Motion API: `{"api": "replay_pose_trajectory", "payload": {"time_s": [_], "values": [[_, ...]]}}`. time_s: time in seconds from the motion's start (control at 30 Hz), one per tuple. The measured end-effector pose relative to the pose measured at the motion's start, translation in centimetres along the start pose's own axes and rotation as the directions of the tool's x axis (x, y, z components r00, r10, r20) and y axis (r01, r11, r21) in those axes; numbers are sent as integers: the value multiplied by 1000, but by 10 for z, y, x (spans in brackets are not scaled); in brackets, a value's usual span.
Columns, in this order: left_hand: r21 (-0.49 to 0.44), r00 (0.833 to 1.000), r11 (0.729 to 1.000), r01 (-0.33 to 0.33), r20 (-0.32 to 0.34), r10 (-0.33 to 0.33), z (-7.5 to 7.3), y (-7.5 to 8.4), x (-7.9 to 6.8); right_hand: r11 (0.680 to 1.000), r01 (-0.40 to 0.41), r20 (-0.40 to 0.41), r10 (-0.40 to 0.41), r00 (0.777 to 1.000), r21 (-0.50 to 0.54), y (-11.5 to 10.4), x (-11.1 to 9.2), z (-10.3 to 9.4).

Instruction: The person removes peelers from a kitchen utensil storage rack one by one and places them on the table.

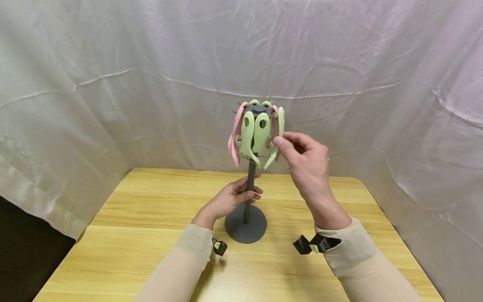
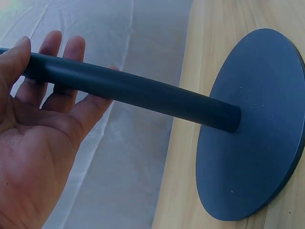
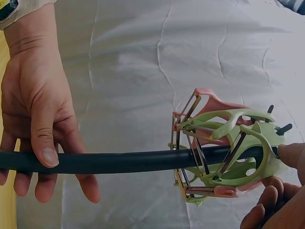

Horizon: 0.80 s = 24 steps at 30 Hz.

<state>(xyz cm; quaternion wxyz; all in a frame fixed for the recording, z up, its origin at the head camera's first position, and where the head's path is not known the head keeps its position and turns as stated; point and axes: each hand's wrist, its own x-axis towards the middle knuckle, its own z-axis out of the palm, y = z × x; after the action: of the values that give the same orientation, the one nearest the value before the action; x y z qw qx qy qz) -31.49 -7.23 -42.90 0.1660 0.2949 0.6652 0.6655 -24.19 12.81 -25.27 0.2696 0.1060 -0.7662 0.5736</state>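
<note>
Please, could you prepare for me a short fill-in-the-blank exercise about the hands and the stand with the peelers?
1. Holding the dark pole, the left hand is at a ____ height than the right hand.
2. The right hand pinches a peeler coloured ____.
3. Besides green, the hanging peelers come in ____.

Missing words: lower; green; pink.

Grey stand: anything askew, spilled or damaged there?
No spill or damage stands out: peelers hang around the top and the base sits on the table. Only small pale specks on the dark base look odd; dust or scratches, I cannot tell.
</note>
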Motion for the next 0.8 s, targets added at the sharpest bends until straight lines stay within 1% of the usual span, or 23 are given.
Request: {"api": "replay_pose_trajectory", "payload": {"time_s": [0.5,0.8], "values": [[11,1000,1000,3,1,-3,0,0,1,999,-36,-10,36,999,6,1,-2,-3],[17,1000,1000,13,-6,-13,0,0,0,999,-36,-14,36,999,19,3,-2,-3]]}}
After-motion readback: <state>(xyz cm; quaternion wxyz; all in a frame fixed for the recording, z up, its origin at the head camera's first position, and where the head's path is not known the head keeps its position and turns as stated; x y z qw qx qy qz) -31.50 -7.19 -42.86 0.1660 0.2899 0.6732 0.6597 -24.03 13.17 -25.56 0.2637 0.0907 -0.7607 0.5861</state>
